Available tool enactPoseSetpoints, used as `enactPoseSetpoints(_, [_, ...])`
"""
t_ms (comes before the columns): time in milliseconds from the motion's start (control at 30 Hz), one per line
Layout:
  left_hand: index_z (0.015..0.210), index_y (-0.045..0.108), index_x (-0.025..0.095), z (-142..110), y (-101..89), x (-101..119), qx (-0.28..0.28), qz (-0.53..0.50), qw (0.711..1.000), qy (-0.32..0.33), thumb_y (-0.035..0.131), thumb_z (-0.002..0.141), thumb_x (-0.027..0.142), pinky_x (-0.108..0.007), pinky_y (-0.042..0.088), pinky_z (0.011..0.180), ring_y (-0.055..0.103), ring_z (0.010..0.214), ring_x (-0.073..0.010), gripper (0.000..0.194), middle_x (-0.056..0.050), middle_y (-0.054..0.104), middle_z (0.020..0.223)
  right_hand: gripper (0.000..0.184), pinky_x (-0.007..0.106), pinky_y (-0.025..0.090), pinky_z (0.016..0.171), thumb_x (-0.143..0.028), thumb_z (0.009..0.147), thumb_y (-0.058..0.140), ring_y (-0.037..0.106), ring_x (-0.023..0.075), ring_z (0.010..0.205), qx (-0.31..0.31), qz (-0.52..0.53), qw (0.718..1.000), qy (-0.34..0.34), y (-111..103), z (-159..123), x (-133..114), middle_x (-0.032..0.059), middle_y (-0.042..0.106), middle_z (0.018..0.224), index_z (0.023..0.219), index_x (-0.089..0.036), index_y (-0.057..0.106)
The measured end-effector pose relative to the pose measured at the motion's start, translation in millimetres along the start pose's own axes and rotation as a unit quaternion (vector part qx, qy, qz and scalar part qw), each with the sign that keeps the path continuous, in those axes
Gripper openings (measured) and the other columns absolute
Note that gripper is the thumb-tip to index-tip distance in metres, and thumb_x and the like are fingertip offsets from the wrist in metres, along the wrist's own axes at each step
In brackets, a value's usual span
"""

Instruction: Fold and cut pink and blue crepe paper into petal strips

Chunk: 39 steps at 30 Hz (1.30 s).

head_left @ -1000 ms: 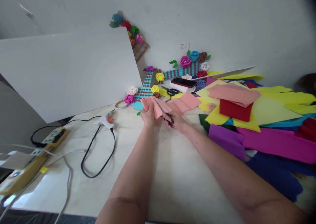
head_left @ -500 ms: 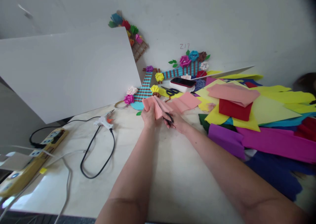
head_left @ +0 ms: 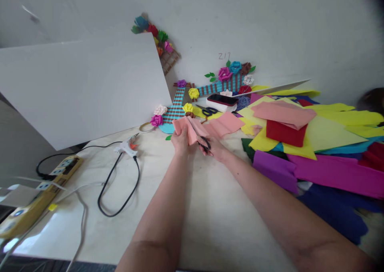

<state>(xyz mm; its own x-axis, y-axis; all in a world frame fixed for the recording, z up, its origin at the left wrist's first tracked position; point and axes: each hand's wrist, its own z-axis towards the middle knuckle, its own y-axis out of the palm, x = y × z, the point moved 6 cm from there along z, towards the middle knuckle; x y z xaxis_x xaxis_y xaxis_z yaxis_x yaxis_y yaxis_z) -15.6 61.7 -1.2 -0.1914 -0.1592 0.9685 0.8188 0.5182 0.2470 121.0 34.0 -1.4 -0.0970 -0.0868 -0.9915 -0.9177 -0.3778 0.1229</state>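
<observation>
My left hand (head_left: 180, 141) pinches the left part of a folded pink crepe paper (head_left: 191, 132). In my right hand (head_left: 214, 149) is a pair of black-handled scissors (head_left: 205, 145), its fingers closed round the handles. The blades lie on the pink paper and point away from me to the upper left. More pink paper (head_left: 226, 124) stretches out to the right behind my right hand. Just beyond my hands stands a blue and brown striped guitar shape (head_left: 174, 111) with paper flowers. A second pair of scissors (head_left: 209, 111) rests on yellow paper.
A glue gun (head_left: 126, 147) with a looped black cord lies to the left, near a yellow power strip (head_left: 42, 196). A large white board (head_left: 90, 92) leans at the back left. A phone (head_left: 222, 100) sits on a white box. Heaped coloured paper (head_left: 336, 172) covers the right side.
Very little differs. Both hands, the pink paper and the scissors stay in nearly the same place.
</observation>
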Motion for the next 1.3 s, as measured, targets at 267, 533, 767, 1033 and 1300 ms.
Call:
enactPoseSetpoints(267, [0.075, 0.061, 0.012, 5, -0.1, -4, 0.003, -0.015, 1.000, 0.005, 0.069, 0.058, 0.045, -0.026, 0.043, 0.057, 0.054, 0.061, -0.0142, 0.038, -0.005, 0.058, 0.069, 0.041, 0.015, 0.023, 0.028, -0.052, 0.066, 0.066, 0.041, 0.0031, 0.033, 0.014, 0.007, 1.000, 0.012, 1, -3, -2, -0.0052, 0.048, 0.046, 0.062, -0.016, 0.048])
enactPoseSetpoints(533, [0.077, 0.062, 0.011, 7, -1.9, -6, 0.010, 0.009, 1.000, 0.008, 0.069, 0.059, 0.046, -0.028, 0.043, 0.059, 0.054, 0.064, -0.0154, 0.040, -0.005, 0.059, 0.067, 0.041, 0.016, 0.021, 0.027, -0.052, 0.066, 0.066, 0.040, 0.0034, 0.033, 0.013, 0.008, 1.000, 0.006, 1, -3, -2, -0.0048, 0.048, 0.045, 0.060, -0.016, 0.048])
enactPoseSetpoints(767, [0.075, 0.061, 0.011, 5, 0.5, -5, 0.003, -0.012, 1.000, -0.001, 0.070, 0.057, 0.043, -0.027, 0.043, 0.056, 0.054, 0.060, -0.0139, 0.038, -0.004, 0.058, 0.066, 0.044, 0.015, 0.021, 0.024, -0.058, 0.067, 0.062, 0.045, 0.0047, 0.034, 0.008, -0.010, 1.000, -0.009, -3, 1, 1, -0.0032, 0.052, 0.049, 0.063, -0.016, 0.050])
enactPoseSetpoints(1033, [0.075, 0.062, 0.012, 3, 6.0, -8, -0.017, -0.052, 0.998, -0.015, 0.073, 0.054, 0.041, -0.027, 0.046, 0.058, 0.058, 0.062, -0.0157, 0.038, -0.006, 0.061, 0.069, 0.046, 0.014, 0.022, 0.025, -0.059, 0.065, 0.063, 0.046, 0.0049, 0.035, 0.010, -0.007, 1.000, -0.003, -4, 1, -1, -0.0025, 0.053, 0.048, 0.062, -0.015, 0.051])
enactPoseSetpoints(1300, [0.077, 0.063, 0.012, 2, 7.5, -10, -0.028, -0.060, 0.998, -0.011, 0.074, 0.055, 0.042, -0.027, 0.046, 0.058, 0.058, 0.063, -0.0156, 0.039, -0.006, 0.062, 0.070, 0.047, 0.015, 0.021, 0.025, -0.060, 0.065, 0.063, 0.046, 0.0049, 0.035, 0.011, 0.002, 1.000, -0.008, -5, 2, 0, -0.0029, 0.052, 0.047, 0.062, -0.015, 0.051])
